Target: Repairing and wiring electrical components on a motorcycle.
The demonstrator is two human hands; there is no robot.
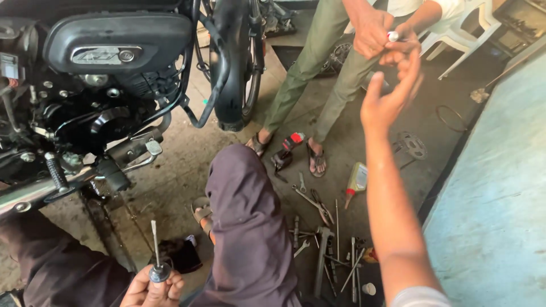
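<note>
My left hand (pixel 152 290) sits at the bottom edge, closed around the dark handle of a screwdriver (pixel 157 253) whose shaft points up. My right hand (pixel 391 94) is raised high, fingers apart, holding nothing, reaching toward the hands of a standing person (pixel 375 31). That person pinches a small white and red object (pixel 393 36) just above my fingertips. My bent knee in dark trousers (pixel 244 216) fills the centre.
A black motorcycle (pixel 96 85) stands at the left with its engine and footpeg exposed. Several wrenches, pliers and rods (pixel 327 239) lie on the concrete floor, beside a small bottle (pixel 356 179) and a red and black power tool (pixel 287 149). A blue surface (pixel 500 199) runs along the right.
</note>
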